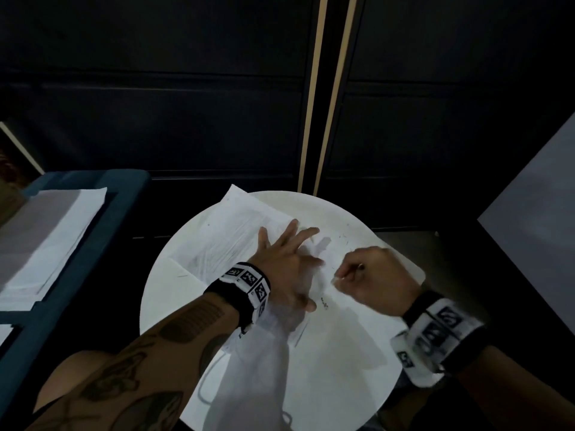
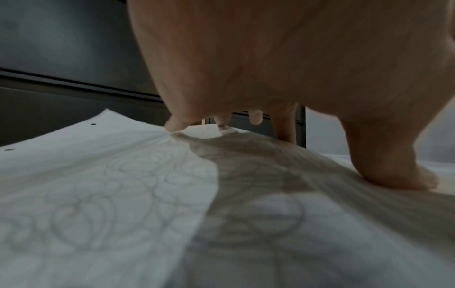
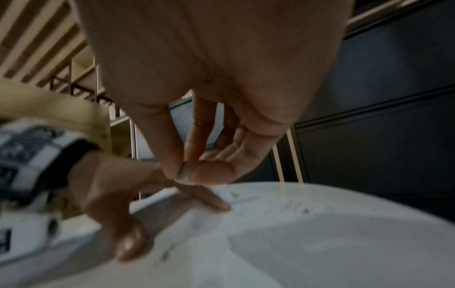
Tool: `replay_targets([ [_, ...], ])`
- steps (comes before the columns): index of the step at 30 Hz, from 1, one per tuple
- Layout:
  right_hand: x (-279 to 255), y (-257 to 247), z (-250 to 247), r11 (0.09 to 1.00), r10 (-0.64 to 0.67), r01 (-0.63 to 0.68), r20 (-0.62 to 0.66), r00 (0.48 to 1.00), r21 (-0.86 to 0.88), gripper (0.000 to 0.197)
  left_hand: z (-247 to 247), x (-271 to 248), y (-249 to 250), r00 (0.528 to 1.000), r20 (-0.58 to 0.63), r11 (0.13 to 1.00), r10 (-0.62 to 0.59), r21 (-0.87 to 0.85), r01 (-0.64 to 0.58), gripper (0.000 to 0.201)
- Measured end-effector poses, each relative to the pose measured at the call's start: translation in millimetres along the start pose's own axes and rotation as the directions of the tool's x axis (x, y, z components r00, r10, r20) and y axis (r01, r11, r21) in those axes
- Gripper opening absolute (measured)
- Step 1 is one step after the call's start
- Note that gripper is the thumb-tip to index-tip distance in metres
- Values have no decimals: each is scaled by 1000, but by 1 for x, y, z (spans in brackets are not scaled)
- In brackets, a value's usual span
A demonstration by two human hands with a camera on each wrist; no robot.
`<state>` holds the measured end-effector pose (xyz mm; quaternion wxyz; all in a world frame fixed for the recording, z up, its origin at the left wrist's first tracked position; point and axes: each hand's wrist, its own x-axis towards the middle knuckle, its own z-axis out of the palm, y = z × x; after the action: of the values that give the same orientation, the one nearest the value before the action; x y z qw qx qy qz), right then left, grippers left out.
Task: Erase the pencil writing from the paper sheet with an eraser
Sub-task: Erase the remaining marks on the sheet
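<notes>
Presently left hand [image 1: 291, 269] lies flat, fingers spread, pinning the paper sheet [image 1: 249, 225] to the round white table [image 1: 367, 384], likely against sliding. Right hand [image 1: 371, 276] pinches a small white eraser [image 3: 183, 180] at the sheet, just beside the left fingers.

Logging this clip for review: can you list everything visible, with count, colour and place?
paper sheet: one, white with faint pencil marks, on the round table
round table: one, white, centre
eraser: one, white, small, pinched in right fingertips
eraser crumbs: several, dark, far table edge
paper stack: one, white, on blue surface at left
left hand: flat, fingers spread, pressing the sheet
right hand: curled, pinching the eraser
</notes>
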<state>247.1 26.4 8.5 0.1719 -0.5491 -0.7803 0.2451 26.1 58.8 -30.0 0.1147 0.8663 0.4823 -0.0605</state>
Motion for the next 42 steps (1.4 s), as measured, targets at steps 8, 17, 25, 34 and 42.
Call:
replay_targets([
  [8,31,-10,46,979,19,7,123,992,-202,9,11,-1,-11,996,93,982,4,189,-21,114],
  [17,37,-14,42,976,103,-61,193,976,-211,19,3,-1,-5,976,211,999,-51,14,49,113],
  [25,39,-10,39,974,159,-126,169,973,-187,19,5,4,-6,971,233,999,-48,13,46,112],
  [34,32,-8,39,974,194,-168,177,965,-153,13,7,4,-7,966,255,999,-50,15,48,109],
  [42,34,-7,38,970,205,-179,152,967,-168,14,6,5,-7,962,268,998,-56,19,53,110],
])
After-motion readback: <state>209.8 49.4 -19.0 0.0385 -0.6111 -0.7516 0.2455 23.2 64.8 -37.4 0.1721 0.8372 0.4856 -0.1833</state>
